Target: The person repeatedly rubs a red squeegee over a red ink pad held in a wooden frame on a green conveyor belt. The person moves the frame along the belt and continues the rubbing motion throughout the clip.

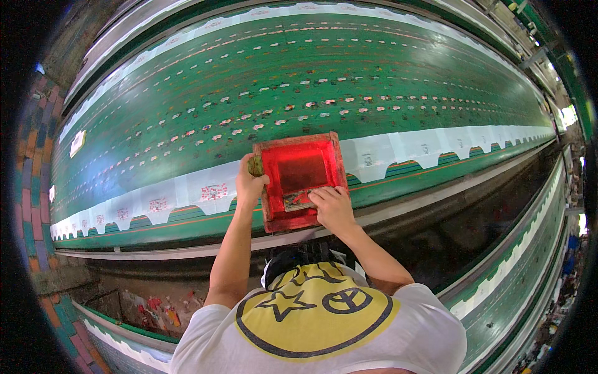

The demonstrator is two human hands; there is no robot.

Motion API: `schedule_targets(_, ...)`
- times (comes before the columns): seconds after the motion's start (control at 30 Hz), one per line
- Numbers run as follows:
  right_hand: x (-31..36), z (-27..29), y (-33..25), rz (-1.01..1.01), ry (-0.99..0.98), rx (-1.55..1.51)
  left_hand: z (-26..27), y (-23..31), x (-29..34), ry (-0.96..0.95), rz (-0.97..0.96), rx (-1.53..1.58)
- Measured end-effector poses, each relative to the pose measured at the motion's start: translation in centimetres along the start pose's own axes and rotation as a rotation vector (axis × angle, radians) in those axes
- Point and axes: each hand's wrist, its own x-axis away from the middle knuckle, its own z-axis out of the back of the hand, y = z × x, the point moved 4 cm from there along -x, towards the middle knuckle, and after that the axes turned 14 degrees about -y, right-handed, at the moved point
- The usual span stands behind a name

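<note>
A small screen-printing frame (340, 163), its wooden rim stained red, lies over the row of white fabric pieces near the table's front edge. Red ink covers its inside, around a darker square of mesh (302, 171). My left hand (250, 186) is closed around the left rim, by a yellowish-green patch. Inside the frame, my right hand (334, 207) grips a short, ink-smeared squeegee (297, 201) at the near end of the mesh. To the left, a fabric piece (214, 189) bears a red print. Right of the frame, another piece (426, 148) shows only a faint dark print.
The long green table (386, 68) carries rows of small printed marks. Another strip of white pieces (212, 25) runs along its far edge. A metal rail (180, 252) borders the near side. Behind me stands another green table (498, 311). A small pale block (77, 144) lies at far left.
</note>
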Motion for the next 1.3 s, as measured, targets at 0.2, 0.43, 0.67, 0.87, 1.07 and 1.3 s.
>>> schedule_targets(0.2,4.0,3.8,8.5,-0.059,0.042,0.056,-10.9,4.7,-1.5,-0.007,0.029,-0.104)
schedule_targets(0.43,8.7,6.1,17.4,-0.115,-0.028,0.075,-20.9,2.0,-3.8,0.001,0.018,-0.082)
schedule_targets(0.67,9.9,5.9,19.7,-0.068,-0.054,0.006,-22.6,2.1,-3.9,0.023,0.041,-0.128)
schedule_targets(0.87,10.5,5.8,19.9,-0.047,-0.035,-0.006,-23.0,3.2,-3.4,0.044,0.099,-0.172)
schedule_targets(1.07,10.7,6.1,19.7,-0.056,-0.029,0.006,-23.1,3.2,-3.5,0.04,0.129,-0.203)
schedule_targets(1.3,10.6,5.7,19.8,-0.072,-0.021,0.005,-22.8,1.8,-4.0,0.035,0.158,-0.283)
